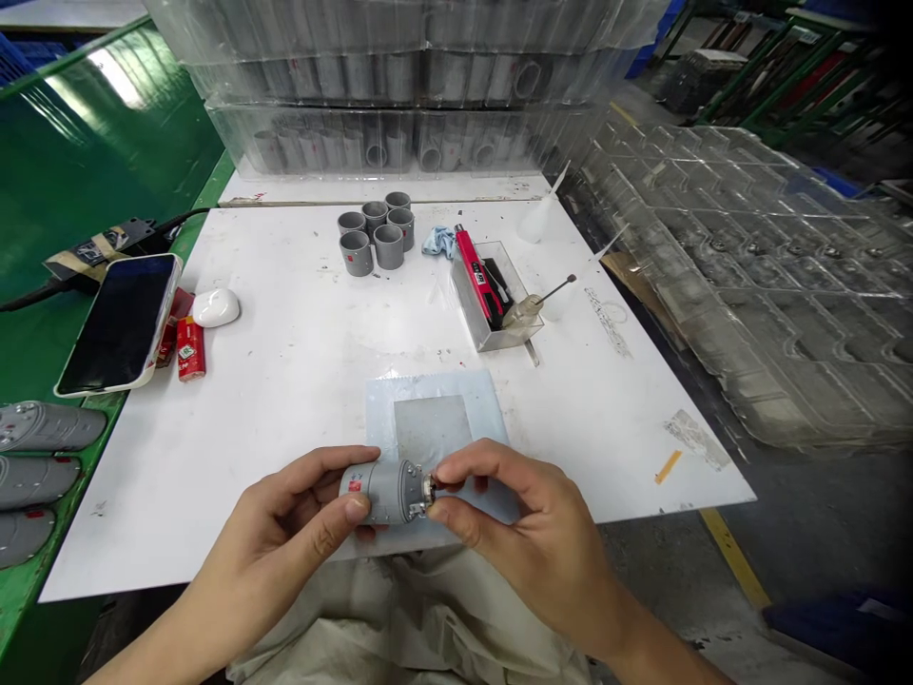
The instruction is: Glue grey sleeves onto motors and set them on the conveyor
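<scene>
My left hand (306, 518) is wrapped round a grey cylindrical housing (385, 490) with a small red mark on its side. The housing lies sideways, its end with small metal fittings facing right. At that end, the thumb and fingers of my right hand (510, 499) pinch a small metal end piece (429, 489). Whether this piece is fixed to the housing I cannot tell. Both hands are above the table's front edge, over a pale blue cloth (492, 400) with a grey square pad (432, 423) on it.
Several grey rings (389, 245) stand further back, beside a blue wad (438, 241) and a clear box (492, 335) holding a red tool (477, 271). A phone (118, 323) lies left. Grey cylinders (49, 426) line the green ledge. Clear trays (320, 143) are stacked behind.
</scene>
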The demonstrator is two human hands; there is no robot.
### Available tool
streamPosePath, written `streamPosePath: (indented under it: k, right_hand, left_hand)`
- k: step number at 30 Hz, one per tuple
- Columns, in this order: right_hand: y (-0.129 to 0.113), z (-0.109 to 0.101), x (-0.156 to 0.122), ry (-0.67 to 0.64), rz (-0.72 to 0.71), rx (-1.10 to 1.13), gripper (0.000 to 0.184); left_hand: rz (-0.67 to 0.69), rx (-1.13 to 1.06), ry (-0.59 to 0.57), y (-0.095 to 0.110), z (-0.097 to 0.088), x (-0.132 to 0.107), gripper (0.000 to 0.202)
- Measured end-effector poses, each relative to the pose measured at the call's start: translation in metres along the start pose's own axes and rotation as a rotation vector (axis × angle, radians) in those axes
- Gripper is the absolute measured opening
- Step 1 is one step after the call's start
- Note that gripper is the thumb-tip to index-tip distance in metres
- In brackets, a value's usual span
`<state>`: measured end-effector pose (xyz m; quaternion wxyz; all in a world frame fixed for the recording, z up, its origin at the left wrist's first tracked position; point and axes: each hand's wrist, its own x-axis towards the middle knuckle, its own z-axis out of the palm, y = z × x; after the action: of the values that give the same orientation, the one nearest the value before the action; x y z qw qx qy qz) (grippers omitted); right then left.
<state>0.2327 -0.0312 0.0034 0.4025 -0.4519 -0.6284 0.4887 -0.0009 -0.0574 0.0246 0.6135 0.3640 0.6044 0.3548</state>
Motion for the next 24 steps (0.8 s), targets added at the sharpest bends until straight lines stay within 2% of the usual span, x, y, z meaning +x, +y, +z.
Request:
streamPosePath:
  k: [3,5,7,10,11,13,17,19,24]
  right_hand:
    - [-0.006,0.003,-0.006,0.075,-0.044,-0.055,0.007]
    - [-0.010,0.005,-0.014,0.083,0.004,-0.089,0.015]
    - [-0.015,0.005,-0.022,-0.044,0.194,-0.006,0.035]
    - [-0.020,0.009,-0.031,-0.275,0.576,0.318,0.078]
    - [-0.020,0.010,-0.032,-0.304,0.657,0.419,0.088]
    - [-0.019,0.015,-0.031,-0.318,0.722,0.551,0.098]
    - [-0.017,0.021,-0.026,-0.334,0.727,0.648,0.098]
    - [-0.016,0.019,-0.026,-0.331,0.717,0.604,0.091]
    - [-0.016,-0.012,-0.030,-0.260,0.508,0.104,0.055]
  left_hand:
    - [0.038,0.042,0.071,0.001,0.004,-0.002,0.042]
    - [0.063,0.080,0.146,0.004,0.007,-0.002,0.045]
    - [0.091,0.120,0.204,0.007,0.008,-0.001,0.050]
    - [0.126,0.232,0.226,0.012,0.009,0.004,0.055]
    - [0.140,0.286,0.218,0.014,0.009,0.006,0.055]
    - [0.188,0.395,0.182,0.016,0.009,0.012,0.052]
    - [0.399,0.538,0.066,0.020,0.010,0.023,0.037]
    - [0.499,0.580,0.035,0.020,0.010,0.026,0.032]
    - [0.612,0.624,-0.060,0.013,0.013,0.030,0.035]
